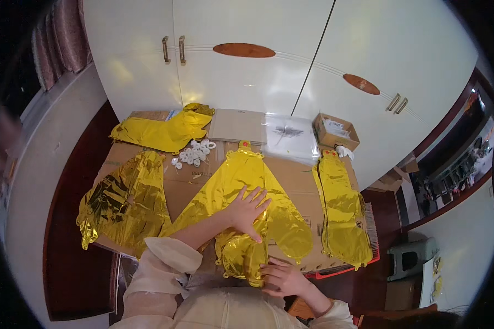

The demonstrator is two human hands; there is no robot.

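Gold foil (244,172) lies far to near, right hand (281,278) at its near end

On the table (173,192), in front of the cabinet (225,77), the foil points its long axis roughly toward you, narrow at the far end and flaring to both sides. Your left hand (247,211) rests palm down over its middle, fingers spread, gripping nothing. Your right hand is the closer one to the bunched near end, which lies just to its left; the fingers bend against that edge, but I cannot tell whether they pinch it. Your left palm hides the foil beneath, and the foil covers part of the table's near edge. Glare and creases blur where one layer ends. The red mark (246,143) at the far tip is too small to make out.
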